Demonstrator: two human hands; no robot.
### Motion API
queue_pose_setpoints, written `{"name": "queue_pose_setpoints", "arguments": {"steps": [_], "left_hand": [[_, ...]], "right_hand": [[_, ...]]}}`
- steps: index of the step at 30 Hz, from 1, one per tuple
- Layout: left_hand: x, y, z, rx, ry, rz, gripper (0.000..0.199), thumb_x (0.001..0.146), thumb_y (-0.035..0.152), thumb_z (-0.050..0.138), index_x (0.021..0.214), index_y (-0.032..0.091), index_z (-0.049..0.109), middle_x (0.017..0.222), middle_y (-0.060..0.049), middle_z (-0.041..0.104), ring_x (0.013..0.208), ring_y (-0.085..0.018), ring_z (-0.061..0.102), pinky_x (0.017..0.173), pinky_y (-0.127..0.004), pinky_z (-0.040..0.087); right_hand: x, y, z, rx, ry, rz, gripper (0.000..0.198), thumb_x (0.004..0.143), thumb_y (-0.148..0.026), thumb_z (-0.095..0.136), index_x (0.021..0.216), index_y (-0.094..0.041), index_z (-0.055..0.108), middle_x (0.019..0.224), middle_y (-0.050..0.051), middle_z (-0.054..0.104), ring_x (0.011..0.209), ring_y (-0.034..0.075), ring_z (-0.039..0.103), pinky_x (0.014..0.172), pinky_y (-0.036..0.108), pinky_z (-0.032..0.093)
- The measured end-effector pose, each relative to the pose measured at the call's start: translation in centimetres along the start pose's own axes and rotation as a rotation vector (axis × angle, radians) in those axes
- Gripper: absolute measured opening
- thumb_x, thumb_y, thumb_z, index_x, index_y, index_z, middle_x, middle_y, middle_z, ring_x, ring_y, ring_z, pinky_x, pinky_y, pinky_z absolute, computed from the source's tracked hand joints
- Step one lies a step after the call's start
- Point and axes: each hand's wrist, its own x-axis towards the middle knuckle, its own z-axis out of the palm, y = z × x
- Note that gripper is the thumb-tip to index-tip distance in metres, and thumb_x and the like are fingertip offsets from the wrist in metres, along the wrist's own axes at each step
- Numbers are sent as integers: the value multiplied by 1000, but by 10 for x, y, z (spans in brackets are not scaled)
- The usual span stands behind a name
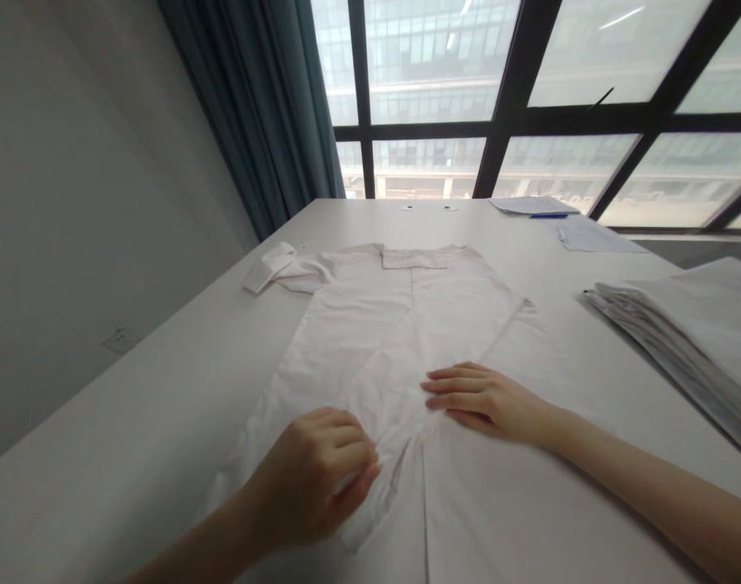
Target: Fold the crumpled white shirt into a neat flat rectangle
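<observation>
A thin, wrinkled white garment [346, 332] lies spread at centre, its sleeve [276, 264] crumpled toward nine; layered white cloths [704, 316] stack flat at three. The left hand [318, 474], near seven, is curled over the garment; whether it pinches fabric, I cannot tell. The right hand [485, 401], at four, rests palm-down, fingers extended. Smooth tabletop [163, 438] gives room at eight, less between garment and stack.

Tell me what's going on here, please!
A person is handling a white collared garment spread out on a white table. The right hand lies open on the cloth. The left hand is curled over it near some creases; whether it pinches the cloth isn't clear. One sleeve sticks out at the far left. A stack of white fabric lies to the right, and a blue pen near the window.
</observation>
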Motion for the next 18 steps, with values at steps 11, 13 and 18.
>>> {"name": "queue_pose_setpoints", "arguments": {"steps": [11, 13, 18], "left_hand": [[0, 15, 8, -67, -259, -148, 26, 67, 18, 66, 89, 21, 52, 95, -3, 60, 88, -23, 51, 89, -42, 41], [0, 14, 7, -95, -269, -174, 27, 66, 10, 58, 90, 21, 50, 94, -2, 58, 89, -22, 50, 90, -42, 39], [0, 11, 6, -128, -274, -186, 25, 68, 11, 58, 89, 22, 49, 95, -2, 57, 88, -22, 49, 88, -41, 39]], "right_hand": [[0, -1, 2, -39, 13, -1, 30, 98, -22, 48, 126, -23, 62, 128, 8, 66, 126, 19, 54, 105, 37, 44], [0, -1, 2, -33, 11, 3, 30, 99, -23, 48, 126, -22, 61, 128, 8, 66, 126, 18, 54, 105, 37, 44], [0, -1, 1, -32, 0, 6, 30, 99, -23, 47, 126, -22, 61, 129, 8, 65, 127, 18, 53, 105, 37, 43]]}}
